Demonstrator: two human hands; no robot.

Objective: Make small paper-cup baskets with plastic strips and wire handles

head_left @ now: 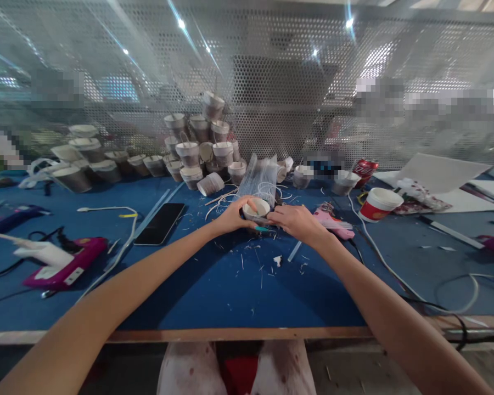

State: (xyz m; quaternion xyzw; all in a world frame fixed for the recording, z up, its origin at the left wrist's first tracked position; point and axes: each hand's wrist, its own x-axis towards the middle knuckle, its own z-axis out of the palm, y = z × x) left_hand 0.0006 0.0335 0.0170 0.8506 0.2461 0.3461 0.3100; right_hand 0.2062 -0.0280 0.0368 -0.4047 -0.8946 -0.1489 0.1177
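Note:
A small round cup with a pale rim (257, 207) is held above the blue table (247, 296). My left hand (235, 215) grips it from the left, with the fingers round its far side and inside the rim. My right hand (290, 219) is closed at the cup's right edge, its fingertips pinched; what they pinch is too small to make out. A teal bit (262, 229) shows at the near side of the cup, between the hands. Just behind the cup lies a bundle of clear sticks (260, 178).
Stacked small pots (188, 154) stand at the back left. A black phone (160, 224) and a purple power strip (68, 267) lie left. To the right are a pink glue gun (333, 222), a red-and-white cup (379, 205), a red can (366, 171) and cables.

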